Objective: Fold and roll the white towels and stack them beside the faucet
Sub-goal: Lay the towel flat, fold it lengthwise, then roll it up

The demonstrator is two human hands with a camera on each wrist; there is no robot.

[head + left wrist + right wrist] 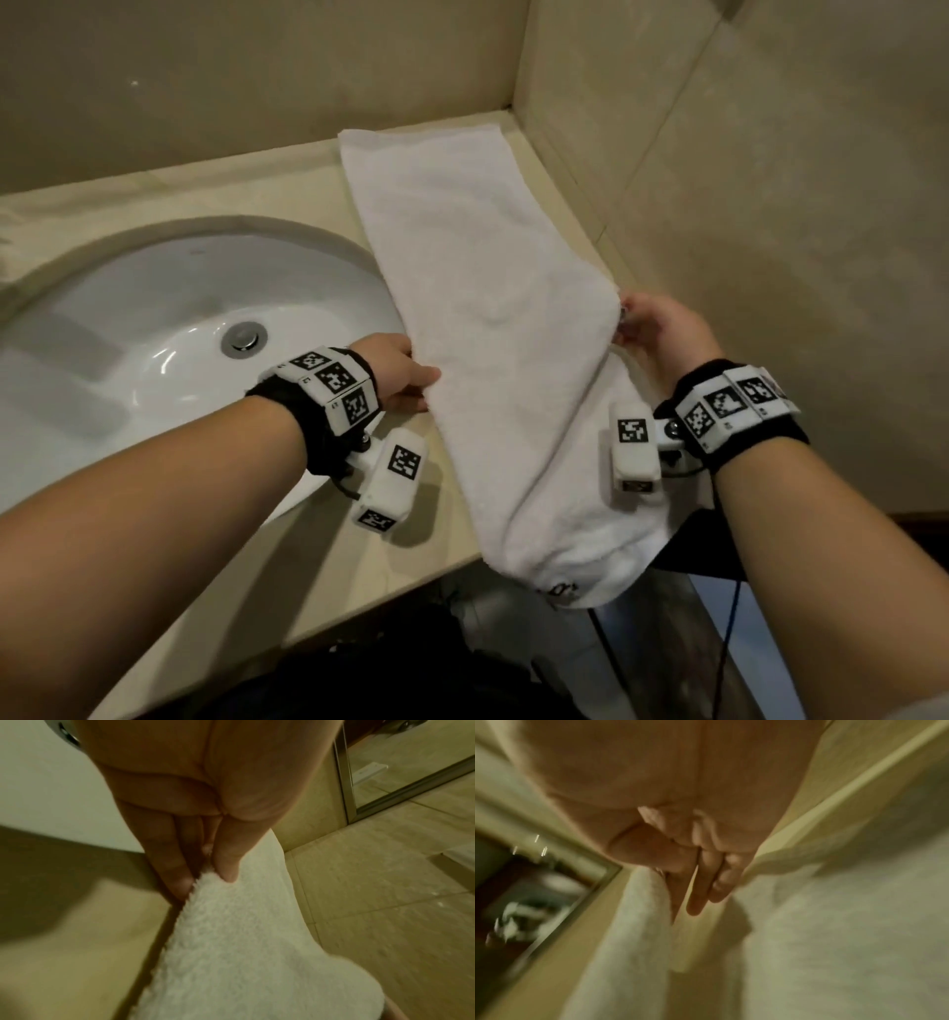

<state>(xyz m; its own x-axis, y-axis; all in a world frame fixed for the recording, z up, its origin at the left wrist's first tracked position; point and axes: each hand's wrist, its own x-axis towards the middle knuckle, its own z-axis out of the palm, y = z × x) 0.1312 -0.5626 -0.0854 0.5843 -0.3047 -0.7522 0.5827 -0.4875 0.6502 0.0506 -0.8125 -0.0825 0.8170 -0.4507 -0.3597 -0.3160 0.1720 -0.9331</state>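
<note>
At the left of the frame lies the sink (154, 329). Beside it the left hand (400, 372) pinches one long edge of the white towel (462, 246) — a narrow strip running from upper centre down over the worktop (215, 174) edge. The right hand (662, 329) pinches the opposite edge. Folding looks begun; rolling and stacking remain — no faucet shows.

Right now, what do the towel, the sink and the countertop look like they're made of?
Towel: white terry cloth, probably cotton, with a fuzzy looped pile. Sink: glossy white ceramic, judging by its sharp highlights. Countertop: polished beige stone or a stone look-alike, faintly mottled.
</note>
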